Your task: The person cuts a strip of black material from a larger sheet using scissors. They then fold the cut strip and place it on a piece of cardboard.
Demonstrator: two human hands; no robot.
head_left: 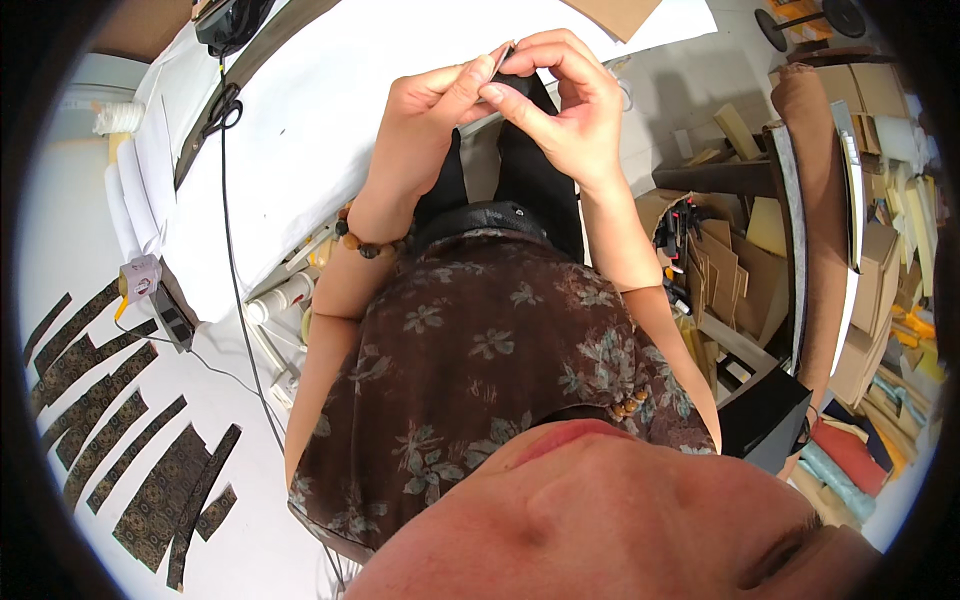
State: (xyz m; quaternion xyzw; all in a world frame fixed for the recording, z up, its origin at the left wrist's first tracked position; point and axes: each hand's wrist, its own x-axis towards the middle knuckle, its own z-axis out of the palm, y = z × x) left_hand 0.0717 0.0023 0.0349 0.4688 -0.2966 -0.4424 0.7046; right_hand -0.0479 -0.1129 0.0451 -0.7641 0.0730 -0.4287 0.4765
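Above my lap, both hands meet at the edge of a white-covered table [310,100]. My left hand [425,120], with a beaded bracelet [368,243] on its wrist, pinches a small, thin dark piece with a pale edge [503,58] between thumb and fingers. From the other side, the curled fingers and thumb of my right hand [580,110] close on the same piece. Fingers cover most of it, so its exact kind cannot be made out.
Scissors [224,108] with dark handles lie by a black cable [228,200] on the left. Dark patterned fabric pieces [160,500] are spread at lower left, a white cord roll [118,117] farther up. Cardboard sheets [720,265] and a brown roll [812,200] crowd the right.
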